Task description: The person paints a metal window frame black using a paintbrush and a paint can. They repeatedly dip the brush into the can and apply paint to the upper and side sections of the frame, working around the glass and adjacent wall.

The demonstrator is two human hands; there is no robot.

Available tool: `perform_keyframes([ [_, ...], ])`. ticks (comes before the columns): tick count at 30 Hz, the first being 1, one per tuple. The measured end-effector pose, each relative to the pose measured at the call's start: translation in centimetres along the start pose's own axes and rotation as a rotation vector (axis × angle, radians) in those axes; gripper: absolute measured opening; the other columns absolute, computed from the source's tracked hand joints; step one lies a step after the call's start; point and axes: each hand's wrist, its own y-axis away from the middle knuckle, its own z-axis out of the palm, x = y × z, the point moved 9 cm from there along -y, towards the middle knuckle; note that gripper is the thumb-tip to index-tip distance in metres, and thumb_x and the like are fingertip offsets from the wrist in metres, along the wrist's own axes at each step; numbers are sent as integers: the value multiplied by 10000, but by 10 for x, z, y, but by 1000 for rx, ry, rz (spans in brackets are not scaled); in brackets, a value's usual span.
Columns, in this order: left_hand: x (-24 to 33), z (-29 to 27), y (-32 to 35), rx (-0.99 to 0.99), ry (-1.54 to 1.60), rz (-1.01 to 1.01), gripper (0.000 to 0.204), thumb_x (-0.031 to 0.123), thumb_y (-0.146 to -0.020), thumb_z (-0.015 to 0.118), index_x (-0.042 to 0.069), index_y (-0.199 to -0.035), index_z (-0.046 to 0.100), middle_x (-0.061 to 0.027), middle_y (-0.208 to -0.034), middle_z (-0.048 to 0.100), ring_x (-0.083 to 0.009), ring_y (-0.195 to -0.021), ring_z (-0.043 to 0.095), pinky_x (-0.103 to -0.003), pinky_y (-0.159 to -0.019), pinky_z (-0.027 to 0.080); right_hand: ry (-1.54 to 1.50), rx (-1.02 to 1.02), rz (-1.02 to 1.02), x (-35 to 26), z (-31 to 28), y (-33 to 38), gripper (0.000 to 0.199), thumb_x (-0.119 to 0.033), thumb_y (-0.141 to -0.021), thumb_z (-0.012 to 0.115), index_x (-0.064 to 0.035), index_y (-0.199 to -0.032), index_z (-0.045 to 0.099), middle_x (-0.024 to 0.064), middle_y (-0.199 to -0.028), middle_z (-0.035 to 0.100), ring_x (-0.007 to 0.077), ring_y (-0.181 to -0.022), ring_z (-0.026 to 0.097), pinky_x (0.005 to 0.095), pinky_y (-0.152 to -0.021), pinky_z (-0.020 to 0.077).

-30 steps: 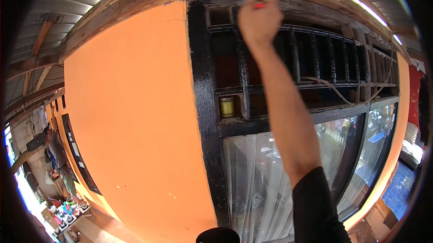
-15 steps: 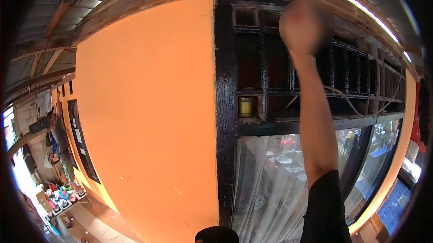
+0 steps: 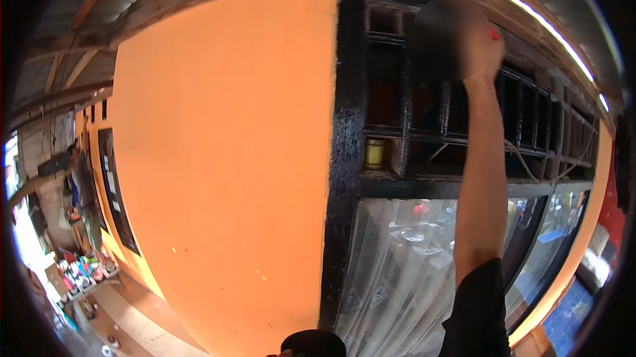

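My right hand (image 3: 457,39) is raised high against the top of a black-painted window grille (image 3: 530,118). It is blurred, and its fingers are closed on a small tool of which only a red tip (image 3: 495,35) shows. My right forearm (image 3: 480,178) runs straight up across the grille and the glass. At the lower edge a dark round object (image 3: 313,344) shows, with a sliver of what may be my left hand beside it, too little to read.
A broad orange wall (image 3: 225,158) fills the left. A thick black post (image 3: 344,158) borders it. A small yellow tin (image 3: 374,153) stands on the grille's ledge. Below are window panes with pale curtains (image 3: 397,271). Far left, a person (image 3: 83,184) stands near goods on the ground.
My right hand has moved to the right along the top of the grille, staying closed on the red-tipped tool. The view has swung so the orange wall takes up more of the picture.
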Motion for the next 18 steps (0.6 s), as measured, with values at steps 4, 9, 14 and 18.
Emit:
perform_keyframes([
  [4,-8,1,4,63,149,-98,505,579,-947,636,87,-851,697,52,-586,491,-89,-521,426,-287,-477,296,632,79,-499,-49,16,29,178,-198,-898,672,-71,-1021,688,203,-979,742,402,-879,713,449,-831,556],
  [9,-4,12,9,92,251,-162,472,547,-936,674,113,-757,639,54,-627,514,-88,-550,438,-285,-481,313,375,-300,-798,-54,96,86,141,-216,-928,690,-99,-1001,664,148,-823,719,348,-766,714,420,-710,561],
  [14,-25,22,-6,137,248,-239,438,523,-914,718,130,-745,627,81,-585,440,-72,-509,384,-265,-461,270,-7,-309,-153,-21,80,41,110,-127,-908,707,-51,-988,701,45,-766,676,143,-642,633,291,-564,515],
  [18,-45,24,-16,122,272,-253,434,468,-908,751,164,-695,526,80,-586,409,-71,-516,360,-285,-456,261,548,-45,-449,-58,32,18,187,-146,-855,643,21,-878,725,164,-859,715,301,-818,700,420,-789,546],
])
